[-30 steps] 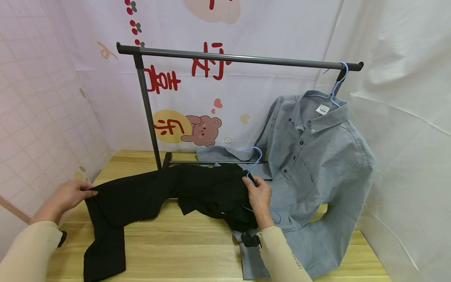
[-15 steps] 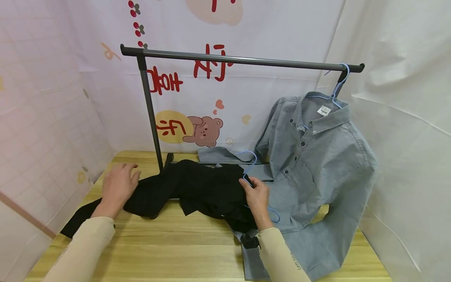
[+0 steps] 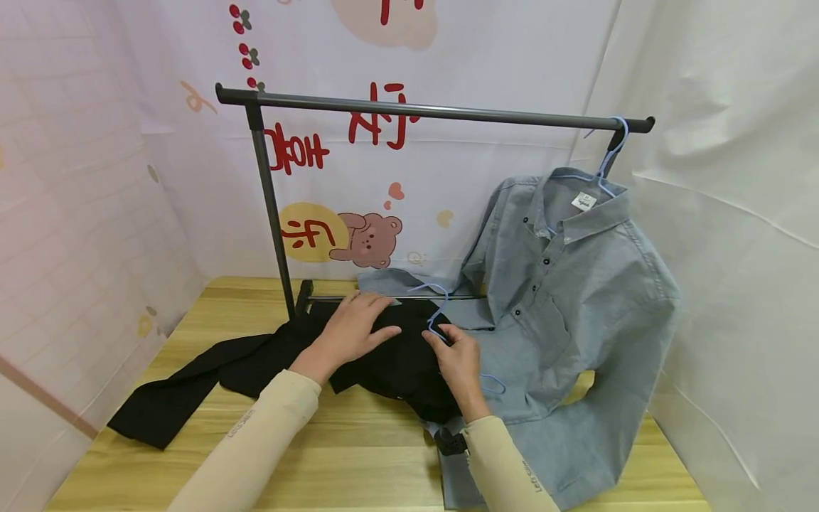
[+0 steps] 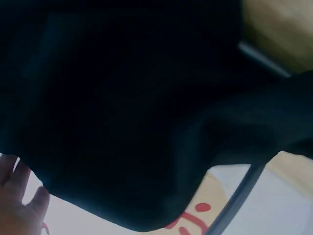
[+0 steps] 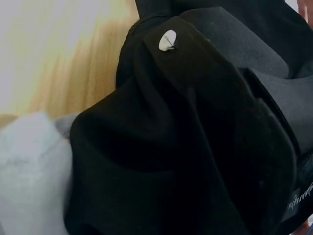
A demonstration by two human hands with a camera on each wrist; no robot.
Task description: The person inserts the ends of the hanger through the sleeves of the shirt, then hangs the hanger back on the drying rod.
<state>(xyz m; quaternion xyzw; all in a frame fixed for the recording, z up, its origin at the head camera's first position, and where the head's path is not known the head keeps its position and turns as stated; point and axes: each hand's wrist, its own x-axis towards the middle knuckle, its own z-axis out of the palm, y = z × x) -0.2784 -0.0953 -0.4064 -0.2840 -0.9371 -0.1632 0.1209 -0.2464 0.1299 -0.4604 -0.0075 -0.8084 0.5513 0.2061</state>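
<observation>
My right hand (image 3: 459, 364) pinches a light blue hanger (image 3: 446, 299) below its hook, together with the edge of black trousers (image 3: 409, 363). The hanger's other end sticks out on the right, over a grey shirt. Fingers spread and fairly straight, my left hand (image 3: 350, 331) lies over the middle of the trousers. Both legs trail to the left across the table. Close up in the right wrist view, the waistband bears a pale button (image 5: 167, 40) and a printed label (image 5: 299, 197). Dark cloth fills most of the left wrist view, with the left fingers (image 4: 17, 178) at its edge.
A dark metal rack (image 3: 416, 110) stands on the wooden table (image 3: 358, 455). From its right end hangs a grey button-up shirt (image 3: 576, 284) on a blue hanger, its lower part spread on the table. Printed cloth walls (image 3: 486, 57) enclose the back and sides.
My left hand let go of the trouser leg at the far left and moved right onto the middle of the trousers. The leg dropped flat. The hook in my right hand tilted leftward.
</observation>
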